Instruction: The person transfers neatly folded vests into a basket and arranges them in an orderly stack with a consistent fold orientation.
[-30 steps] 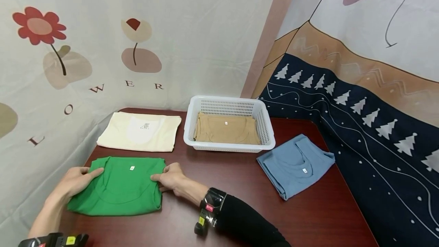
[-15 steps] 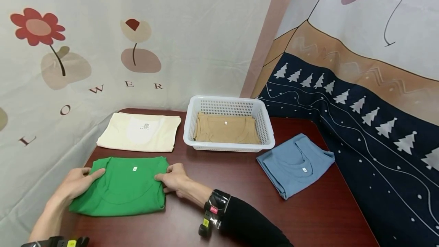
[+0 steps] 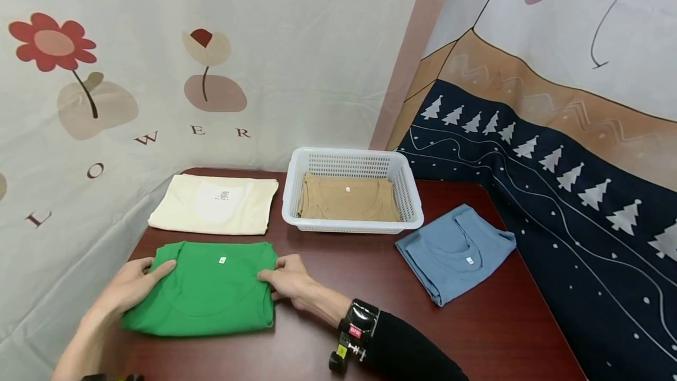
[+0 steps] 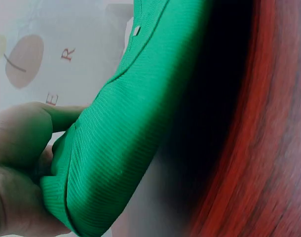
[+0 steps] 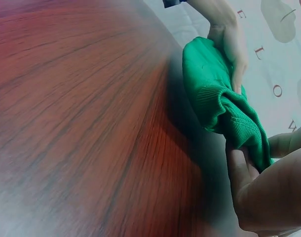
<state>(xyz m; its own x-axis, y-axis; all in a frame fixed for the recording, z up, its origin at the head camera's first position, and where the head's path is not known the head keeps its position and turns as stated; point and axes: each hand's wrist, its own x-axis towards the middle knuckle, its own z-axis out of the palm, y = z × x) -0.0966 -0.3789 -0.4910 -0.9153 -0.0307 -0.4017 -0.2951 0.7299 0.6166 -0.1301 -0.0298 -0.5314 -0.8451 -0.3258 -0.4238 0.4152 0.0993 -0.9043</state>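
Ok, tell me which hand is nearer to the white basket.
Right. The right hand holds the green garment's right edge, in front of the white basket and slightly left; the left hand holds the left edge, farther left.

Home-like corner, exact room unclear, pale cloth (image 3: 317,46) printed with flowers (image 3: 55,43) and letters (image 3: 197,130), dark patterned cloth (image 3: 571,251) with mountains (image 3: 513,81) and white trees (image 3: 624,220) hung beside it, dark red wood-grained table (image 3: 476,328), folded clothes (image 3: 222,301) and white basket (image 3: 350,227) on top
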